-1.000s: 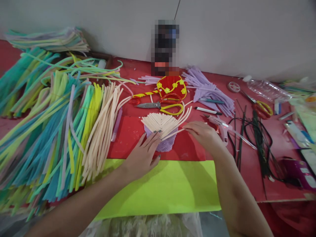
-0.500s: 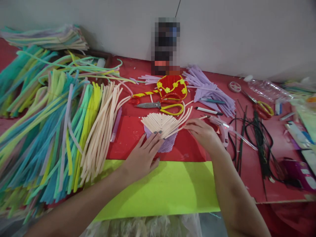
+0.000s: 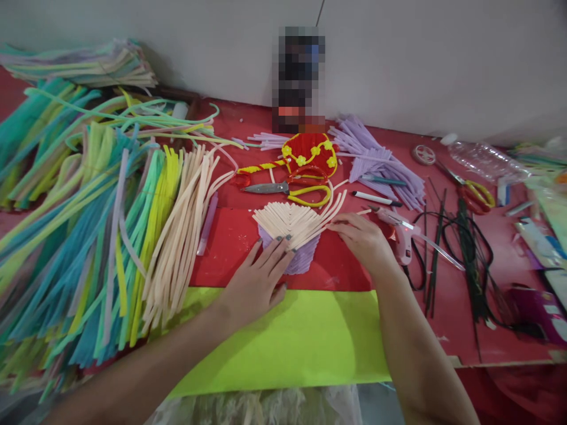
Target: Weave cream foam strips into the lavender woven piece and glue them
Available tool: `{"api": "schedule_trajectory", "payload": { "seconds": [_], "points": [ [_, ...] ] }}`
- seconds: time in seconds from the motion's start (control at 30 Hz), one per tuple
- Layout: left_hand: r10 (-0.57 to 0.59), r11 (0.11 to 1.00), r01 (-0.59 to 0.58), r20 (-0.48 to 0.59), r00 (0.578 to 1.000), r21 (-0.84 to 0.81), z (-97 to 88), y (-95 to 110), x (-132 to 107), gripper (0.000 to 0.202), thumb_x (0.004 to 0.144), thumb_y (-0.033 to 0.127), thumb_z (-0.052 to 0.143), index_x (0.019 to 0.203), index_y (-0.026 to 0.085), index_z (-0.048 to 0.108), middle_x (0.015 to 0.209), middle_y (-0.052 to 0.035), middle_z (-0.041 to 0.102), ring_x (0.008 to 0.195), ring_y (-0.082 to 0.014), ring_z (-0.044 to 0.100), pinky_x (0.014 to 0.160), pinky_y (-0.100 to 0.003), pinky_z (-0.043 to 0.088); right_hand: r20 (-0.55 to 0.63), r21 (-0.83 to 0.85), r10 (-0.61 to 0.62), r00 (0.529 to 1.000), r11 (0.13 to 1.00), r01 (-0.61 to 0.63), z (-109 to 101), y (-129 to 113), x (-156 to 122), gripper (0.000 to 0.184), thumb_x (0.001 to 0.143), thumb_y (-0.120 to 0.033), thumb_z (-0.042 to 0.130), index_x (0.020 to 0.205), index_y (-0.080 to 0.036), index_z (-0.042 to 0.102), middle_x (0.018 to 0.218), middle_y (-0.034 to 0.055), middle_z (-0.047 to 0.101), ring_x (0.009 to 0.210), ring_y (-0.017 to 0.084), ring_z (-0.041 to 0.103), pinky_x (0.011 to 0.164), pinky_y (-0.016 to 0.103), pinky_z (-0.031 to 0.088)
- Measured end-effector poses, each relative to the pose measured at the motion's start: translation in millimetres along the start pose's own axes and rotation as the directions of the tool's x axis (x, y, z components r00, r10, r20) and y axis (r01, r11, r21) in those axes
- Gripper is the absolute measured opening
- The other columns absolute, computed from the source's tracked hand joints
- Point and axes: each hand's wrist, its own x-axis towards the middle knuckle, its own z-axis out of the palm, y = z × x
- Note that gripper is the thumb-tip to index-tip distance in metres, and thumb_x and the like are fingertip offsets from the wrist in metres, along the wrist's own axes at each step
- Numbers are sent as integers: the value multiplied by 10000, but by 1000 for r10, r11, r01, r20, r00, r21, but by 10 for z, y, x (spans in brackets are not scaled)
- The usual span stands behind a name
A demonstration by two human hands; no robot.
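A leaf-shaped piece of cream pipe cleaners [image 3: 290,221], laid in a chevron pattern, lies over a purple ribbed piece [image 3: 305,260] on the red mat. My left hand [image 3: 261,277] rests flat on its lower left part, fingers stretched and fingertips pressing near the centre line. At its right side, my right hand [image 3: 367,239] pinches a cream pipe cleaner [image 3: 364,211] between thumb and fingers; the strand's tail sticks out beyond the hand. Several loose cream ends curve up and right from the piece. Just above lie scissors [image 3: 266,188] with red and yellow handles.
Bundles of coloured pipe cleaners [image 3: 93,254] cover the left. Behind are a red and yellow fan-shaped ornament [image 3: 310,154] and purple pipe cleaners [image 3: 376,159]. A pink glue gun [image 3: 402,239], its cord, dark stems [image 3: 472,265] and second scissors [image 3: 476,195] lie at right.
The pinched strand now lies closer against the neighbouring cream strands. My left hand stays pressed on the piece. The view has shifted slightly.
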Motion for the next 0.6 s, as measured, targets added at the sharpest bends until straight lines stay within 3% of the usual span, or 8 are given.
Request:
{"api": "schedule_trajectory", "payload": {
  "seconds": [0.6],
  "points": [
    [-5, 1000, 5, -7, 1000, 15, 15, 19, 1, 527, 933, 313, 381, 1417, 107, 364, 1536, -154, 298, 1428, -283, 249, 1149, -501, 196, -51, -110, -13, 999, 994, 7, 46, -20, 3, 273, 898, -116, 458, 937, -253, 690, 1002, 47, 688, 905, 174, 640, 765, 317, 515]
  ]
}}
